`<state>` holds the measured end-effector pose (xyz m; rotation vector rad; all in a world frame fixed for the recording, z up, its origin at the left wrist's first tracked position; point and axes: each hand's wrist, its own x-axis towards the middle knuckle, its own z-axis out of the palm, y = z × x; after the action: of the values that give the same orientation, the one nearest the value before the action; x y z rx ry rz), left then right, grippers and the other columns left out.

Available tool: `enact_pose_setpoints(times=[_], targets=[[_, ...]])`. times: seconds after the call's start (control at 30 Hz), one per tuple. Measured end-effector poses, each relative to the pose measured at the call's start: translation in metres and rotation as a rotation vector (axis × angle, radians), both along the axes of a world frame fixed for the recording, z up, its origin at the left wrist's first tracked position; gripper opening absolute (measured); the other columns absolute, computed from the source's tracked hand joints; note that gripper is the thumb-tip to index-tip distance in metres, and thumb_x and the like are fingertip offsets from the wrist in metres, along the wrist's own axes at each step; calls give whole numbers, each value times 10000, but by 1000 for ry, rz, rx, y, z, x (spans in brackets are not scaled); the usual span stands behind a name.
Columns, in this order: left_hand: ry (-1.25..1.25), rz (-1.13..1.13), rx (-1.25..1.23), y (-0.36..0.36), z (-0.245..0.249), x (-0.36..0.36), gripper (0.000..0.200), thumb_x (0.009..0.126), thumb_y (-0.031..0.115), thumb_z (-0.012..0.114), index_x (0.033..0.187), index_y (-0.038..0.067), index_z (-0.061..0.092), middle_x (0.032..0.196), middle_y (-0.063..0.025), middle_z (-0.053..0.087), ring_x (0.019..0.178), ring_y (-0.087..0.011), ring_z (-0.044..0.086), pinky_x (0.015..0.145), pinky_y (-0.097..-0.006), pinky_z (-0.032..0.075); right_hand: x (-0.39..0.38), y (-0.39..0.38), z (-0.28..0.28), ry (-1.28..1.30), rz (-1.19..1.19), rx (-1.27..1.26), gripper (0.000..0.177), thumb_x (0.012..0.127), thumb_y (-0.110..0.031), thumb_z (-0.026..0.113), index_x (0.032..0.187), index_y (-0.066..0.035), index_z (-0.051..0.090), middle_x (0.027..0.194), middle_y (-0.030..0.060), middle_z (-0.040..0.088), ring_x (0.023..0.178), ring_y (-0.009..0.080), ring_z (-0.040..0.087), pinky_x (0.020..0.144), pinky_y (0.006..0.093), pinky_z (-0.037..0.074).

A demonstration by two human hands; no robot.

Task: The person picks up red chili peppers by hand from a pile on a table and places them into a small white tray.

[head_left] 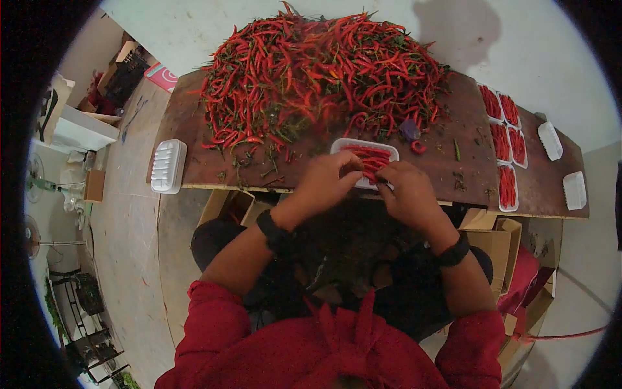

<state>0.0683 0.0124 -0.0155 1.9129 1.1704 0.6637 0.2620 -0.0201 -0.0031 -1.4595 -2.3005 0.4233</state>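
Note:
A white foam tray [341,144] holding a row of red chili peppers [370,157] lies at the table's front edge, between my two hands. My left hand [324,183] is at the tray's near left corner, fingers curled and thumb bent in; whatever they grip does not show. At the near right side, my right hand [409,189] pinches at the ends of the chilies, its fingertips partly hiding them. Just behind the tray rises a large heap of red chilies with green stems [324,71].
Stacked white trays [168,166] stand at the table's left end. Filled chili trays [507,188] line the right side, with two more white trays [575,190] beyond. Loose stems and a purple scrap [409,129] lie near the heap. Cardboard boxes [495,249] sit below the table.

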Motion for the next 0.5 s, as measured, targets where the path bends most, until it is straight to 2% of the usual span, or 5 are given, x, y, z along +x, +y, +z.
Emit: enact_pose_setpoints(times=[0.13,0.2,0.33,0.4,0.5], targets=[[5,5,33,1,-12,3,189,782,151,623,933,37,629,887,-116,652,828,-221,632,750,-335,480,0,-1,-9,40,-35,13,185,772,-168,599,914,-54,631,904,165,615,869,353,574,749,455,468],[-67,25,-42,1,-14,5,183,781,154,625,919,34,627,890,-122,650,846,-242,628,761,-343,478,-1,1,-16,56,-75,-4,174,718,-113,660,873,-42,627,874,142,610,855,339,571,735,424,457],[-7,35,1,4,-17,6,168,781,135,619,921,42,629,921,-118,641,868,-268,614,773,-352,477,-1,3,-12,62,-91,39,169,707,-106,659,859,-38,630,850,135,602,848,334,570,733,421,458],[35,64,349,7,-20,2,162,774,129,622,917,53,628,939,-113,622,878,-285,600,776,-364,477,1,6,-8,-70,-69,131,154,691,-101,655,831,-40,636,824,129,593,832,321,569,728,414,460],[69,15,384,9,-21,-2,167,756,121,627,910,57,622,937,-116,607,886,-301,591,769,-380,481,0,7,-13,-170,-69,146,143,676,-103,656,807,-47,641,811,124,589,819,306,569,726,408,462]])
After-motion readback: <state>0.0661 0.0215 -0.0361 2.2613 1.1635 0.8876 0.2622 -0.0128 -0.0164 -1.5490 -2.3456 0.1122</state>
